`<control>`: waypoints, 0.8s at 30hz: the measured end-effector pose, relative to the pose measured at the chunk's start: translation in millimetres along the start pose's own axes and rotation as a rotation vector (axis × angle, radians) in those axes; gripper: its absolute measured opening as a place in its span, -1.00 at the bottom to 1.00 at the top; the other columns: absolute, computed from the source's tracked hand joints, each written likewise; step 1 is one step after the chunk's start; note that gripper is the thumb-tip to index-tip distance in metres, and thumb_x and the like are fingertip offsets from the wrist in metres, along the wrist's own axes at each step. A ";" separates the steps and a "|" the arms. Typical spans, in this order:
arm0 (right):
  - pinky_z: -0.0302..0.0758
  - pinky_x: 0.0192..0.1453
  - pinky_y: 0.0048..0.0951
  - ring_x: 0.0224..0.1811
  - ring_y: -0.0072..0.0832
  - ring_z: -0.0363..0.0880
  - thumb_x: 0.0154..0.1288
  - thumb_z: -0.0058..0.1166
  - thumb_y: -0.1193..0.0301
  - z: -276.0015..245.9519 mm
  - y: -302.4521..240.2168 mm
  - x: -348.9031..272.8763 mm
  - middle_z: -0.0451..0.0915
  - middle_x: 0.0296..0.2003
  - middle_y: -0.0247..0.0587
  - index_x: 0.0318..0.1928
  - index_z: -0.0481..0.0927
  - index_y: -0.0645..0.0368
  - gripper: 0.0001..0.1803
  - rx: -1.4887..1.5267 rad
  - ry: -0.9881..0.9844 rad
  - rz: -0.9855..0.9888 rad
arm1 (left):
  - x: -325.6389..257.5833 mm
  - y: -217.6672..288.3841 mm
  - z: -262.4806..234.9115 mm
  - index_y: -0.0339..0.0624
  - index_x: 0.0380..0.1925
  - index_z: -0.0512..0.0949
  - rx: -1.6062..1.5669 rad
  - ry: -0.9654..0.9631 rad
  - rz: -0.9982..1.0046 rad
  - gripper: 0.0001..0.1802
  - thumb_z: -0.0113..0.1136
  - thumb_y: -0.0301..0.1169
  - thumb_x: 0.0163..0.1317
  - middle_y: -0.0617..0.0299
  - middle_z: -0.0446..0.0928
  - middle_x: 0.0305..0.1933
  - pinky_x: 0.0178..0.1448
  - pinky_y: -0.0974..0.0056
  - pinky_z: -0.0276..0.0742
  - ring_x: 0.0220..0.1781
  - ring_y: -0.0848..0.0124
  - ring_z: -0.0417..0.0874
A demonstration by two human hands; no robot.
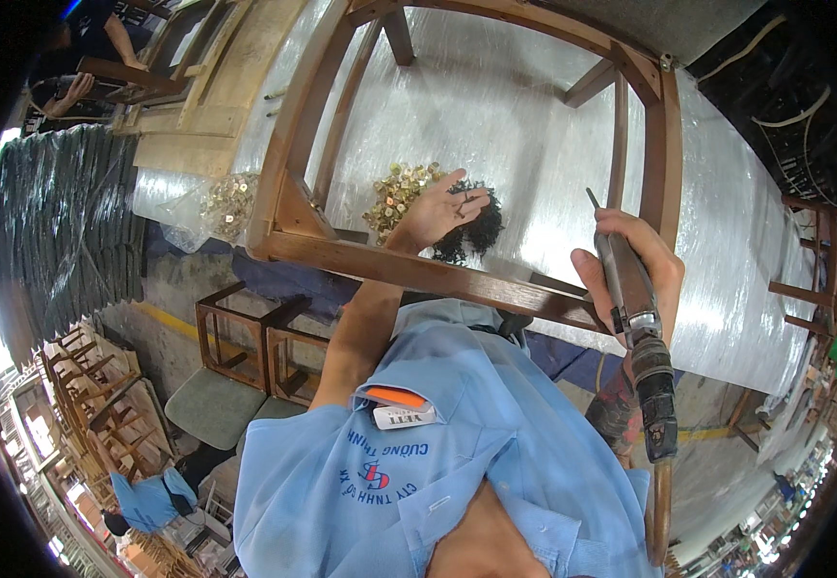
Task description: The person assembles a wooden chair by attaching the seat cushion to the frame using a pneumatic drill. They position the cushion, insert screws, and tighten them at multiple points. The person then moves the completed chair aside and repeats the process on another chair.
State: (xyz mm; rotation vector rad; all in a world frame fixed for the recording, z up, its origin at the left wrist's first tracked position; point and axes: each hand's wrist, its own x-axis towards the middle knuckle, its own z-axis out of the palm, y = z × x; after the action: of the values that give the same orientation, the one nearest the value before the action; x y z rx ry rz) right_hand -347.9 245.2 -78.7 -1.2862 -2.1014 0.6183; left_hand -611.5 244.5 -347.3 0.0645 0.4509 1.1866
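My left hand (440, 209) reaches over the front rail of a brown wooden chair frame (409, 272) and rests with fingers spread on a pile of black screws (477, 236), right beside a heap of brass-coloured fittings (394, 193). My right hand (630, 258) grips a slim pneumatic screwdriver (630, 294), bit pointing up and away, hose trailing down toward me. The frame lies upside down on a table covered in shiny white sheeting (495, 106).
A clear bag of more brass fittings (223, 202) sits at the table's left edge. Small wooden stools (259, 342) stand on the floor below left, stacked chair frames (91, 405) beyond. Another person's arms (76, 91) work at the far left.
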 end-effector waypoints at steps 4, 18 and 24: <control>0.61 -0.05 -0.36 -0.16 -0.38 0.68 0.04 0.45 0.37 1.3 3.8 -2.4 0.69 -0.14 -0.11 -0.17 0.62 0.15 -0.65 -0.017 0.001 -0.019 | -2.2 -1.2 0.9 -0.33 0.40 0.08 0.120 -0.006 0.030 -0.44 -0.07 -0.52 0.44 -0.38 0.17 0.39 0.50 -0.08 0.21 0.45 -0.12 0.25; 0.61 -0.10 -0.38 -0.20 -0.39 0.68 0.08 0.42 0.35 3.7 5.2 -4.8 0.69 -0.16 -0.10 -0.15 0.62 0.18 -0.65 -0.017 0.014 -0.039 | 0.3 -11.5 0.0 -0.20 0.48 -0.32 0.145 0.027 0.039 -0.15 -0.03 -0.62 0.37 -0.42 0.07 0.42 0.54 -0.06 0.14 0.50 -0.05 0.17; 0.59 -0.08 -0.41 -0.22 -0.40 0.70 0.10 0.40 0.28 -3.2 0.0 -5.0 0.71 -0.23 -0.04 -0.02 0.60 0.20 -0.54 0.177 0.055 0.050 | 3.3 -15.1 -14.9 -0.33 0.45 -0.20 0.166 0.029 0.041 -0.22 0.00 -0.59 0.37 -0.41 0.10 0.40 0.54 0.00 0.16 0.51 -0.03 0.16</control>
State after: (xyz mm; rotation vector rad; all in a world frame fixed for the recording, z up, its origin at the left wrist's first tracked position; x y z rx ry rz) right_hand -343.9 241.0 -77.6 -1.2453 -1.9284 0.7635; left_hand -602.8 238.9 -366.1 0.2002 0.5752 1.1901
